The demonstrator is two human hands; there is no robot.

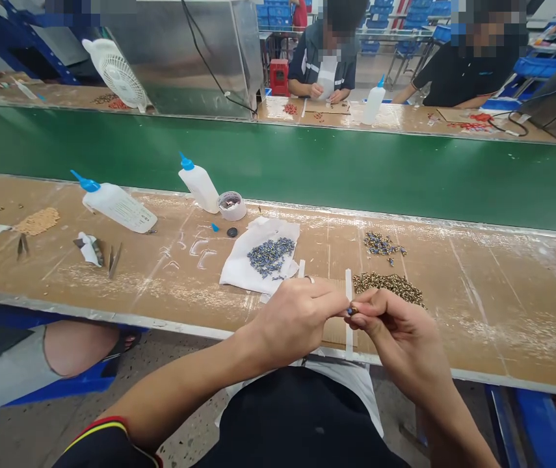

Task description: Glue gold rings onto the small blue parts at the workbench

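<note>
My left hand (292,318), with a ring on one finger, is closed in a pinch at the table's front edge. Its fingertips meet those of my right hand (407,338), also pinching. Between them is a tiny blue-and-brass part (352,311); its exact kind is too small to tell. Just behind my right hand lies a pile of small brass-coloured pieces (389,286). Farther back is a smaller heap of blue-and-brass parts (380,244). Beyond my left hand, many similar parts (270,257) rest on a white cloth (238,266).
Two white bottles with blue nozzles (120,207) (200,187) and a tape roll (232,207) stand left. Tweezers (114,261) lie nearby. A green conveyor belt (307,162) runs behind the table. Co-workers sit across it; another person's leg (77,348) is at left.
</note>
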